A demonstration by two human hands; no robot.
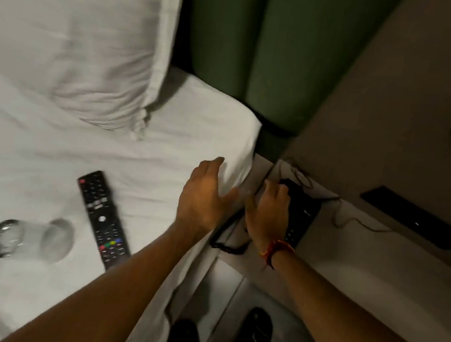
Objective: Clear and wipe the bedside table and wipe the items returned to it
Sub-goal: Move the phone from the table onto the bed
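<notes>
Seen from the head camera: right hand [268, 212] laid over a black telephone [301, 211] on the bedside worktop [354, 278], fingers curled onto the handset end; grip apparently closed on it, though the blur made the hold hard to confirm. Red thread band [276, 250] worn at that wrist. Coiled black cord [229, 241] trailed from the phone toward the worktop's near edge, thin wires [357, 220] running off behind it along the wall. Left hand [206, 194] held open and flat, fingers spread wide, over the edge of the bed [32, 142], gripping nothing. Black remote control [103, 218] lay on the white sheet, a clear drinking glass [28, 238] on its side just beside it. White pillow [72, 31] propped against the green headboard [256, 37]. Black sandals [252, 336] on the floor below, between bed and worktop.
</notes>
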